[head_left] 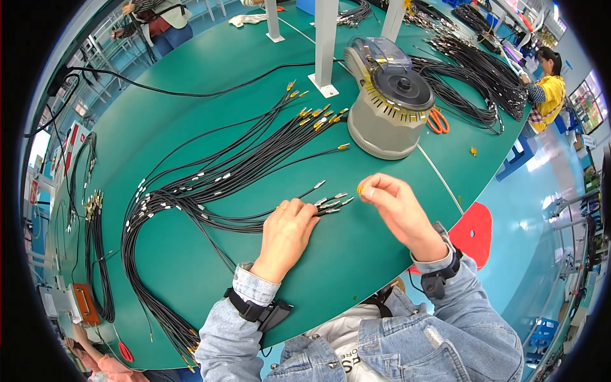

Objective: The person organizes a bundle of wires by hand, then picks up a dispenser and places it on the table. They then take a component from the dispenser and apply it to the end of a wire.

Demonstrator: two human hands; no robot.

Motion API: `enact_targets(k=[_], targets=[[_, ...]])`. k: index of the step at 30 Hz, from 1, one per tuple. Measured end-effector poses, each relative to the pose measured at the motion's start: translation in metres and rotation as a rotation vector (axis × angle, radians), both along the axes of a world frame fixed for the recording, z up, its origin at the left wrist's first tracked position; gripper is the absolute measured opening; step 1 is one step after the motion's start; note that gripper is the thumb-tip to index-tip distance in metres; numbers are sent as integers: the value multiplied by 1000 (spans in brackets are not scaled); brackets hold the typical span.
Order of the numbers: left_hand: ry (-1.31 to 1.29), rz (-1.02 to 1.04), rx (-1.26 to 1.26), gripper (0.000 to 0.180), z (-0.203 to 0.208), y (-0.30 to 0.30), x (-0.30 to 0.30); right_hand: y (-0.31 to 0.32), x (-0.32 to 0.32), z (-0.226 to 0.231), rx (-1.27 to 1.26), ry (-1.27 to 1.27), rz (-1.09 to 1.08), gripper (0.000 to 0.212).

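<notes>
My left hand [287, 234] is closed over a few black cables [245, 224] on the green table, with their silvery connector ends poking out past its fingertips. To its right, my right hand [396, 209] is raised in a pinch, thumb against forefinger, on a small piece of yellow tape [360, 190]. Those connector ends lie just left of that hand, not touching it. Farther off, more cables of the same bundle fan out, their tips wrapped in yellow [316, 118]. Beyond my right hand stands a grey round tape dispenser [387, 127] with yellow strips around its black disc.
Orange-handled scissors [438, 121] lie beside the dispenser. Grey metal posts [325, 48] rise from the table's far side. Coils of black cable [474, 76] fill the far right, near a person in yellow [551, 95]. A red stool [472, 235] stands right of the table edge.
</notes>
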State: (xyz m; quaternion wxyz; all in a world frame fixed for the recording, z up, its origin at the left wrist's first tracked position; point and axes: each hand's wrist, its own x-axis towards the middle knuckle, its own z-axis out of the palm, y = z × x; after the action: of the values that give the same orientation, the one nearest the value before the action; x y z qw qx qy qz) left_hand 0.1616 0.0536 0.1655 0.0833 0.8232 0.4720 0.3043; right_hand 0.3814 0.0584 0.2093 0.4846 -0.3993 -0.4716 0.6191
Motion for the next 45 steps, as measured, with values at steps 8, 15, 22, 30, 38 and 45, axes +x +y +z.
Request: enact_targets(k=[8, 15, 22, 30, 38, 45], targets=[[55, -3, 134, 14, -2, 2, -2, -5, -2, -14, -105, 37, -27, 10], [42, -27, 47, 15, -3, 2, -2, -8, 0, -18, -139, 52, -45, 10], [-497, 79, -422, 6, 22, 1, 0, -14, -7, -16, -106, 67, -75, 9], [-758, -55, -483, 12, 25, -1, -2, -20, -39, -5, 76, 16, -23, 5], [-1059, -22, -868, 16, 34, -15, -16, -10, -67, -12, 294, -177, 35, 5], [-1096, -8, -799, 18, 32, -18, -16, -7, -81, -13, 207, -162, 40, 6]])
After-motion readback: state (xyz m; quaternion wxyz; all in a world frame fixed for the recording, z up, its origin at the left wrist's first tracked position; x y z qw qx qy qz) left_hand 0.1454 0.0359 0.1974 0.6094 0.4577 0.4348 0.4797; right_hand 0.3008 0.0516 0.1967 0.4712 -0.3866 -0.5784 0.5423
